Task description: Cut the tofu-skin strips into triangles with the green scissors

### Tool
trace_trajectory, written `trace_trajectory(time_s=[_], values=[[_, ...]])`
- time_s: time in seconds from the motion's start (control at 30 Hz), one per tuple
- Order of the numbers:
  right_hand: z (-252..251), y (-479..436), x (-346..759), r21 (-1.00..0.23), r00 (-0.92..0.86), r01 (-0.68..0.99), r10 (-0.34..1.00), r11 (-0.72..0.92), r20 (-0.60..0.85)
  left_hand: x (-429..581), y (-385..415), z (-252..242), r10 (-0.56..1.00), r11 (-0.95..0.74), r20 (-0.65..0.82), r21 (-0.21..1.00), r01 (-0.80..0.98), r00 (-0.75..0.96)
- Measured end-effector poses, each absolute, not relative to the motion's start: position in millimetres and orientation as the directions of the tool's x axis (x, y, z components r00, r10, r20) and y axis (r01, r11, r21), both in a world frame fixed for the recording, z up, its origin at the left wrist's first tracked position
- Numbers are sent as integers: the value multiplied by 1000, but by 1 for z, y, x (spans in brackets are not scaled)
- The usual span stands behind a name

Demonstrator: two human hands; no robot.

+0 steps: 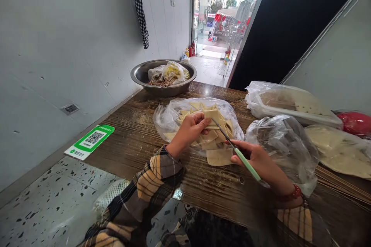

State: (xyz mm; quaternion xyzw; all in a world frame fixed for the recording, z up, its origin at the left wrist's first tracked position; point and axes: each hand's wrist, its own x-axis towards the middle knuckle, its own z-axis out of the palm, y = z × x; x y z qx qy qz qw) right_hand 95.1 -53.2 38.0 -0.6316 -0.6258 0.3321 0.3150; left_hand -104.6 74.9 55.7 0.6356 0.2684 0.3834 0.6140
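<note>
My left hand [194, 127] is closed, pinching a folded tofu sheet [213, 115] between thumb and fingers above a heap of the same pale pieces. In my right hand [255, 158] is a knife [246, 163] with a light green handle. Its dark, narrow blade points up and left, its tip at the held sheet; whether it touches cannot be told. Beneath both hands the cut tofu sheets [220, 157], many of them triangular, lie on a spread clear plastic bag [165, 117]. One squarish piece rests at the near side of the heap.
A metal basin [136, 77] with bagged skewers [165, 81] stands at the table's far left. Right of the heap are a crumpled plastic bag [284, 142], a bagged tray [295, 104], a bagged pale sheet [342, 150] and thin sticks [342, 185]. A green code card [91, 141] lies left.
</note>
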Motion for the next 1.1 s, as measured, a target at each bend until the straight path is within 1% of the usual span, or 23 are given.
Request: trace_trajectory(time_s=[0.13,0.3,0.43,0.7,0.93,1.1], values=[[39,-54,94,-819,1,574,1000,-21,-25,-103,72,55,781,-72,125,991,-110,612],[43,-54,92,-823,-17,569,1000,-9,-22,-102,69,55,748,-81,113,994,-79,654],[43,-54,92,-831,-27,557,999,-4,-23,-102,68,55,731,-67,114,993,-95,672],[40,-53,94,-833,-53,552,999,41,14,-102,67,57,747,-51,104,994,-99,656],[40,-52,94,-801,-21,598,1000,24,14,-101,70,54,815,-51,124,988,-143,567],[41,-52,93,-794,-26,607,1000,24,10,-101,70,52,809,-50,127,988,-149,574]])
